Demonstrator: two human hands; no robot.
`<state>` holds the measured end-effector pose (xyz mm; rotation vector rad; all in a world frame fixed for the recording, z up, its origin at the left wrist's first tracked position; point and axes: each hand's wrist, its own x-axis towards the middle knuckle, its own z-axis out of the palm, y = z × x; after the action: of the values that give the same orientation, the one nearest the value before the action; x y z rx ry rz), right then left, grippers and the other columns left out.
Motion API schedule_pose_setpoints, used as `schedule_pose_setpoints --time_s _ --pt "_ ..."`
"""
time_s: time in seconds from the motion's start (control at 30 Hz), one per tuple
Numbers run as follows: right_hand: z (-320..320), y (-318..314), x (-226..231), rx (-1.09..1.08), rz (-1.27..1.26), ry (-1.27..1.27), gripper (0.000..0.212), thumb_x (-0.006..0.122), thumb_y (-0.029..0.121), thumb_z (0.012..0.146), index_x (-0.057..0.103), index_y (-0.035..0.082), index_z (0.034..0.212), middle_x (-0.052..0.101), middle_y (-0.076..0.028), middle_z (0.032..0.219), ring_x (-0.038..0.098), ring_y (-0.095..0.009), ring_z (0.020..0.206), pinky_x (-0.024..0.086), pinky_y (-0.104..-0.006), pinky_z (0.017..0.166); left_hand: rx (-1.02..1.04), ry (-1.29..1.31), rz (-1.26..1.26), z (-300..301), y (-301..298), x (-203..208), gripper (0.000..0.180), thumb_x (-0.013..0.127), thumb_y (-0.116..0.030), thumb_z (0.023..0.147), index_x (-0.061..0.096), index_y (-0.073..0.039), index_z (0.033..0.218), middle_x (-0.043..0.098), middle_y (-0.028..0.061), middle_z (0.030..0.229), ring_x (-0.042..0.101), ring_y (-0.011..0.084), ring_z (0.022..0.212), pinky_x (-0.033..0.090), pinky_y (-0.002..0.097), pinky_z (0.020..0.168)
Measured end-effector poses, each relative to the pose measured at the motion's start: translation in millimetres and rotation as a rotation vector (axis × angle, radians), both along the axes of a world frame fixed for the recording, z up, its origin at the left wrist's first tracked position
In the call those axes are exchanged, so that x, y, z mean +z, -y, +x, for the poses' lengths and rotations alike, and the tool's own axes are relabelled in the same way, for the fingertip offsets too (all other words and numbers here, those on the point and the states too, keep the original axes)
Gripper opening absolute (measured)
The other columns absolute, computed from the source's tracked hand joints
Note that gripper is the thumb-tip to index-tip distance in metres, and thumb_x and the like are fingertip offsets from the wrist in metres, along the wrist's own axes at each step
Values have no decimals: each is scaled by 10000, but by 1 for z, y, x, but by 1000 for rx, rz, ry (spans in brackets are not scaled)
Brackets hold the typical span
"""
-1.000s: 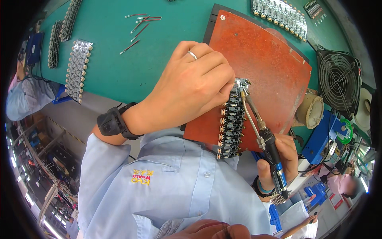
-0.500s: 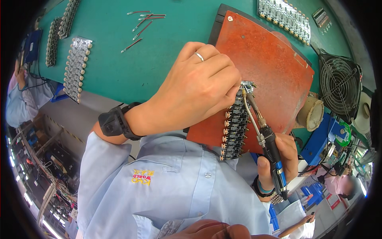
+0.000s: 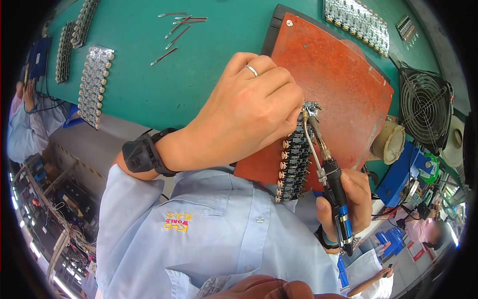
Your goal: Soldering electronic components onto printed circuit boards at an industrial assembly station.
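Solder work fills the middle of the head view. The left hand (image 3: 249,112), ring on one finger and a black watch (image 3: 144,155) on its wrist, curls down over the upper end of a long black circuit strip (image 3: 294,159), its fingertips (image 3: 294,117) pinched tight at the strip's top; whether they also hold a wire there cannot be told. The strip lies lengthwise on the near edge of an orange-red work mat (image 3: 343,84), which rests on the green bench (image 3: 149,84). The right hand (image 3: 348,199) is wrapped firmly around the dark handle of a soldering iron (image 3: 328,169), thumb along the grip, and the iron's metal shaft slants up and left so that its tip meets the strip's top end just beside the left fingertips.

Farther off on the bench lie several thin red wires (image 3: 177,25), two more populated boards at the left (image 3: 94,84), and another board (image 3: 356,22) beyond the mat. A round fan (image 3: 423,112) stands at the right, with a pale tip-cleaner pot (image 3: 391,142) just beside the mat's edge.
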<state>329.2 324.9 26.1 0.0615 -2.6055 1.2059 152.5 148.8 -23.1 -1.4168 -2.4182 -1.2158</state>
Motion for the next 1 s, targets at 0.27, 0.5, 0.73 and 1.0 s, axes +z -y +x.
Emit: schedule_pose_setpoints --time_s 0.27,0.5,0.73,1.0 --pt "15 -6 -6 -150 -99 -136 497 739 269 804 517 -26 1137 606 -170 986 581 -256 857 469 -365 740 -1 -9 8 1 0 1 161 696 -23 691 561 -85 751 577 0 781 555 190 769 408 350 796" --pt "13 -6 -9 -130 -202 -44 499 781 256 769 549 -26 1108 615 -157 977 579 -235 806 467 -328 697 -11 -2 6 1 -1 2 155 696 -24 701 564 -86 752 577 -1 777 552 191 767 405 347 802" --pt "14 -2 -14 -325 -360 -70 544 798 307 751 555 -34 1097 607 -155 976 575 -223 853 462 -308 720 2 1 3 2 -1 3 147 694 -26 705 568 -86 751 581 -1 780 553 196 777 406 348 807" --pt "14 -1 -20 -403 -505 -72 621 777 372 771 504 -51 1135 607 -147 981 601 -204 843 485 -289 750 12 15 2 5 7 7 151 716 -54 716 600 -71 812 604 18 841 567 225 819 419 373 827"
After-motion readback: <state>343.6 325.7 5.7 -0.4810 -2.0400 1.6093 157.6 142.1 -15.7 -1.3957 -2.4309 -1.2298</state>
